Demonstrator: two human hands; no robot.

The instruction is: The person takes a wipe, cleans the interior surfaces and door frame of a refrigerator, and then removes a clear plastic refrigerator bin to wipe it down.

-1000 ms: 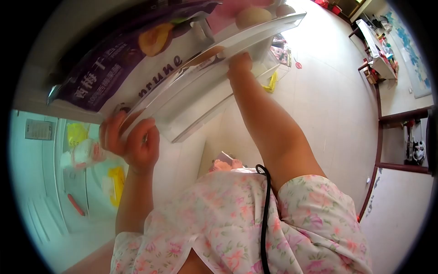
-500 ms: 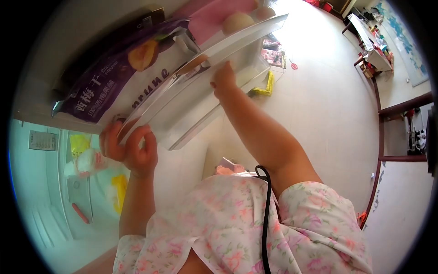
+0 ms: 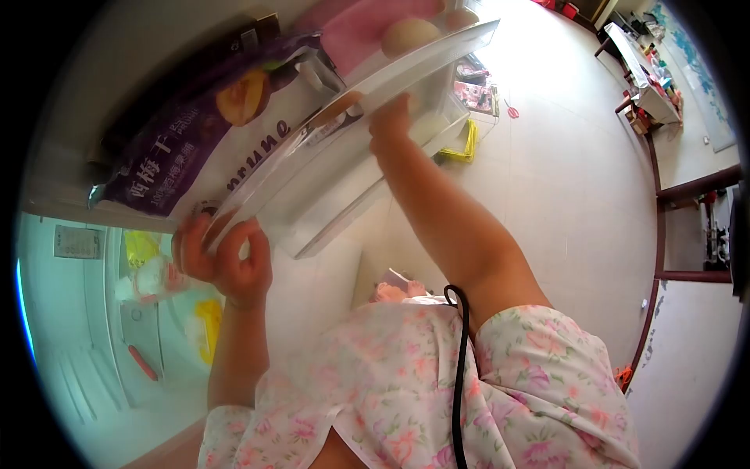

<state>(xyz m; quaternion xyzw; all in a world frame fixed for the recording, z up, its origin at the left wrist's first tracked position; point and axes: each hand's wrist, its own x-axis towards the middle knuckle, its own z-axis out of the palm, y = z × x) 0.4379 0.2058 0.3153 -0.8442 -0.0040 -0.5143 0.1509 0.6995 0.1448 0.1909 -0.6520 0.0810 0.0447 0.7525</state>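
Note:
A clear refrigerator door bin point(image 3: 437, 56) slants across the upper left, holding a purple-and-white bag of prunes point(image 3: 195, 144) and an egg point(image 3: 409, 37). My left hand point(image 3: 234, 258) is closed on the bin's near lower end, thumb and fingers curled around its edge. Farther along, my right hand point(image 3: 391, 123) is closed against the underside of the same bin, its fingertips partly hidden by the panel. Below the bin, a second white and clear door shelf point(image 3: 328, 223) shows.
At left, the lit refrigerator interior point(image 3: 70, 313) holds yellow and white packages point(image 3: 156, 277) and a red item point(image 3: 142, 363). A yellow-edged object point(image 3: 467, 142) and red scissors point(image 3: 512, 112) lie on the pale floor point(image 3: 578, 195). A cluttered table point(image 3: 637, 66) stands far right.
The view has shifted slightly. Both hands keep almost the same place on the bin; my right hand sits slightly higher and farther right in view.

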